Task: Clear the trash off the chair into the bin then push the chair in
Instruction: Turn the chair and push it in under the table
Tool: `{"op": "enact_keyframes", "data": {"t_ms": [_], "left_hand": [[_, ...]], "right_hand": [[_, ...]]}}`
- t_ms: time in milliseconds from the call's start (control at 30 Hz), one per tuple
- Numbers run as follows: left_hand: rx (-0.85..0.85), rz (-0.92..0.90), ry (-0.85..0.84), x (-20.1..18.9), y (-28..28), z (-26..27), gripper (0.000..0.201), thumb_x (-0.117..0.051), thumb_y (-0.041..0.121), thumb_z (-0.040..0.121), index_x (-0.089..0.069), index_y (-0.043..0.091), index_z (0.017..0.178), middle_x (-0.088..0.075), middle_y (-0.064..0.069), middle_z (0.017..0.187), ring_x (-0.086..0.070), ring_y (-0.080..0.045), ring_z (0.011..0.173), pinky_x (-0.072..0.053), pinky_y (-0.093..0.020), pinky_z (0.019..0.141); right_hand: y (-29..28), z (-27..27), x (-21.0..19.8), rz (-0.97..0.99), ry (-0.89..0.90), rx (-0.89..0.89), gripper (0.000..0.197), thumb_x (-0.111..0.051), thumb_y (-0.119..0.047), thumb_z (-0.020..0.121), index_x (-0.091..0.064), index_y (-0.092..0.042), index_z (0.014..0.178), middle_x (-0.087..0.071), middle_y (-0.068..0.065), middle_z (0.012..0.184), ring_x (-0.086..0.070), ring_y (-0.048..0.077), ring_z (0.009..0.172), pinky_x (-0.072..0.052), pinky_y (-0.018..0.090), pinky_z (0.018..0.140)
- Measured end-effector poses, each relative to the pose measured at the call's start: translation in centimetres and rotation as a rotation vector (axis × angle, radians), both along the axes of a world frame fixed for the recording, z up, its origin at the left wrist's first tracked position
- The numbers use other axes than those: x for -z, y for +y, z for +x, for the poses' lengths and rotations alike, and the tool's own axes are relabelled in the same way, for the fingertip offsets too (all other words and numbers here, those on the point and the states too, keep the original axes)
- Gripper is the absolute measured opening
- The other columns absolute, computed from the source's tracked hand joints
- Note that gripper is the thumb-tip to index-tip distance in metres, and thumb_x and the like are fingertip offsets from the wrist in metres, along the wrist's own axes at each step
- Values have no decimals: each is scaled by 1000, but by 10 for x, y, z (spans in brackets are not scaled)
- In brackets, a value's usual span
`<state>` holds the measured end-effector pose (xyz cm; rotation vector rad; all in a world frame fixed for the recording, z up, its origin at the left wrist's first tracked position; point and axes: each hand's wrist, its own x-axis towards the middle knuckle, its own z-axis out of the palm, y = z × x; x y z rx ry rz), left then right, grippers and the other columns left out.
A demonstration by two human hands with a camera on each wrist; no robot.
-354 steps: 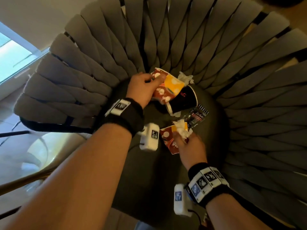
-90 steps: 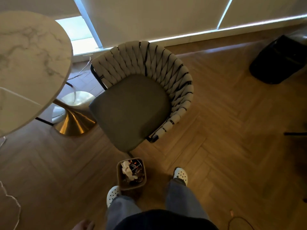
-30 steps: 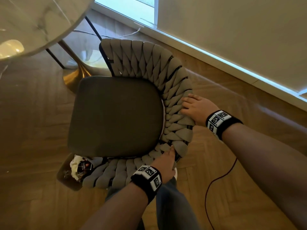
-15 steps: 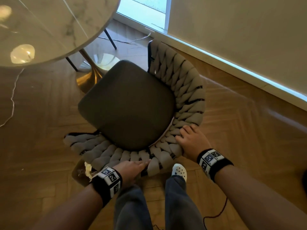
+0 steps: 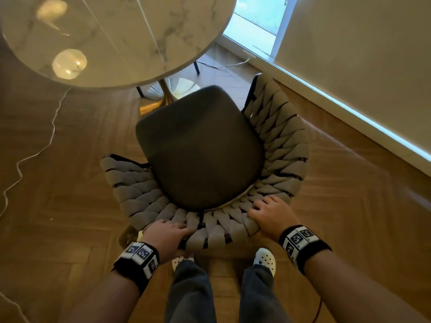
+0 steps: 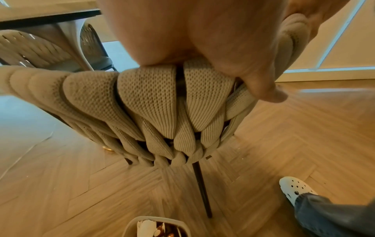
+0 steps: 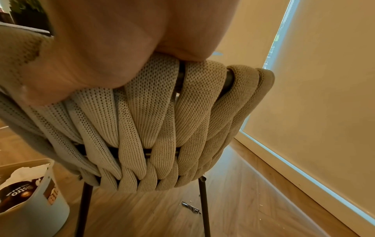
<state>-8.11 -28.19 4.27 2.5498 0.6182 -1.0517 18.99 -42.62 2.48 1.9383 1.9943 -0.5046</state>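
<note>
The chair (image 5: 200,148) has swung to face the marble surface (image 5: 112,38). Left hand (image 5: 166,236) and right hand (image 5: 270,215) fingers curl over its woven backrest rim, gripping it.

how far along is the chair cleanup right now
Done: the seat is bare and the trash sits in the bin. In hand: the left hand and right hand grip the chair's woven backrest. Left: pushing it in; the seat is barely under the marble table.
</note>
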Motion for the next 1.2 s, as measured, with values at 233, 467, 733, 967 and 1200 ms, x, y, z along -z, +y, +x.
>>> {"op": "enact_keyframes", "data": {"t_ms": [233, 467, 733, 967, 1200], "left_hand": [[56, 39, -23, 6, 53, 5, 66, -51, 61, 93, -25, 45, 151, -52, 6, 148, -53, -19, 131, -39, -37, 108], [69, 87, -44, 5, 104, 21, 70, -49, 66, 92, -19, 51, 153, -59, 5, 138, -57, -18, 122, -39, -36, 102], [57, 61, -64, 4, 120, 43, 70, -45, 65, 94, -15, 49, 155, -57, 2, 140, -57, -19, 121, -40, -35, 97], [42, 25, -65, 14, 136, 53, 73, -46, 71, 91, -17, 51, 154, -61, 1, 135, -62, -20, 113, -48, -34, 89], [-87, -53, -47, 11, 135, 49, 78, -60, 70, 84, -32, 44, 151, -61, 2, 132, -57, -19, 119, -46, -38, 99]], "right_hand": [[46, 4, -1, 10, -28, 9, 29, -50, -30, 92, -61, -26, 118, -64, 7, 118, -59, 31, 109, -42, 45, 98], [101, 19, -2, 36, -54, 9, 31, -53, -43, 88, -62, -30, 115, -66, 4, 113, -61, 29, 101, -45, 43, 90], [131, 47, 0, 6, -100, -10, 35, -63, -53, 84, -60, -38, 115, -64, -1, 116, -60, 24, 104, -44, 41, 93], [149, 58, -1, -36, -89, -29, 51, -57, -67, 79, -56, -36, 120, -58, -2, 122, -55, 24, 110, -40, 40, 97], [146, 50, -9, -101, -63, 52, 67, -56, -72, 76, -52, -30, 128, -54, 1, 133, -48, 26, 123, -30, 43, 109]]}}
